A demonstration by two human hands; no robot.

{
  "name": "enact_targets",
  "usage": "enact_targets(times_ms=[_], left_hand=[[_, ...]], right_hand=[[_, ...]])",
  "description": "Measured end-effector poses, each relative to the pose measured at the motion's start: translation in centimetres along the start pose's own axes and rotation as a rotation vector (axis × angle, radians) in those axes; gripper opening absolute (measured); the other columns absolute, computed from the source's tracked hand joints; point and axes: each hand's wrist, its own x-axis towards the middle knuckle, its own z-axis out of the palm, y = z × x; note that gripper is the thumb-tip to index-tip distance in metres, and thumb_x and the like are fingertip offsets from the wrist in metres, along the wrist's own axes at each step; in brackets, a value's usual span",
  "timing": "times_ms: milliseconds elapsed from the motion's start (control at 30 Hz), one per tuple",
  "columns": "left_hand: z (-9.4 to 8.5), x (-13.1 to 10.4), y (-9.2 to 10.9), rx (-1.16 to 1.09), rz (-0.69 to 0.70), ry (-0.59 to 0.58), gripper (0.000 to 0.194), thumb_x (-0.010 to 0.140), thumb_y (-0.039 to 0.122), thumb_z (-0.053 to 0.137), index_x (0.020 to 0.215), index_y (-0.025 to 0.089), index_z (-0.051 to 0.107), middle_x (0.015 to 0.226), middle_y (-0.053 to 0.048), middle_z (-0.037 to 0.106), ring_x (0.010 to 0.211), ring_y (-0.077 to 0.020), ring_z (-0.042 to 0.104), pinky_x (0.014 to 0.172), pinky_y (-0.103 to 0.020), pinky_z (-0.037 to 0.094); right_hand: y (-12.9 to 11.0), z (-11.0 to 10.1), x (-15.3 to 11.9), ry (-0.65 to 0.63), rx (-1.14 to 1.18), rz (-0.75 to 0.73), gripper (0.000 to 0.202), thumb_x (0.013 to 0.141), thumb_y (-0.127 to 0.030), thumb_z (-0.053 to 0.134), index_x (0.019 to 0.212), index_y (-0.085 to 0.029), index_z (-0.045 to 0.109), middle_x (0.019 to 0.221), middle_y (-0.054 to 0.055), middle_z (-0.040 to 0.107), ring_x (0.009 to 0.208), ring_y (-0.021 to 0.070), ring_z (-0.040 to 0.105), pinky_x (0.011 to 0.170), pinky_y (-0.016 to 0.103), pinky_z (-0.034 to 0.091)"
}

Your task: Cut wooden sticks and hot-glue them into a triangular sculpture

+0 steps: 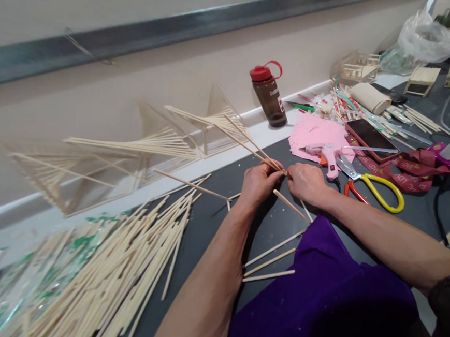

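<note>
Near the middle of the dark table, my left hand [261,181] pinches thin wooden sticks [246,140] that reach up and to the left. Right beside it, my right hand [304,181] has its fingers closed on the same sticks where their ends meet. More sticks of this piece stick out below and to the left of my hands, partly hidden by my left forearm. A pink glue gun [330,158] lies just past my right hand, next to scissors [381,190] with yellow and red handles.
A large pile of loose sticks [123,269] covers the left side. Twisted stick models [141,145] stand along the wall. At the back are a bottle [269,96] with a red lid, a pink cloth [313,131] and a phone [371,140]. Purple fabric [316,300] lies close to me.
</note>
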Motion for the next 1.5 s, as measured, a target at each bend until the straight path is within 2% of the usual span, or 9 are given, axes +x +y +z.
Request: enact_targets(times_ms=[333,967,1500], left_hand=[[0.0,0.3,0.0,0.039,0.047,-0.032,0.02,0.074,0.034,0.062,0.087,0.02,0.07,0.086,-0.004,0.074,0.083,-0.0232,0.068,0.083,-0.034,0.052],[0.4,-0.1,0.8,0.139,0.066,0.018,0.016,0.078,0.029,0.06,0.089,0.02,0.068,0.092,-0.005,0.076,0.086,-0.0222,0.069,0.092,-0.034,0.052],[0.4,-0.2,0.9,0.174,0.054,0.019,0.012,0.08,0.026,0.062,0.09,0.021,0.067,0.094,-0.004,0.075,0.087,-0.0223,0.068,0.091,-0.033,0.051]], right_hand=[[0.1,0.2,0.1,0.015,-0.025,-0.004,0.037,0.093,-0.016,0.047,0.12,-0.013,0.073,0.121,0.017,0.074,0.112,0.0305,0.071,0.088,0.036,0.056],[0.1,0.3,0.2,0.026,-0.038,-0.009,0.037,0.094,-0.016,0.047,0.119,-0.012,0.073,0.118,0.019,0.075,0.112,0.0309,0.072,0.089,0.036,0.056],[0.1,0.1,0.1,0.03,-0.029,-0.017,0.035,0.093,-0.014,0.048,0.117,-0.011,0.074,0.117,0.021,0.075,0.113,0.0318,0.072,0.089,0.037,0.056]])
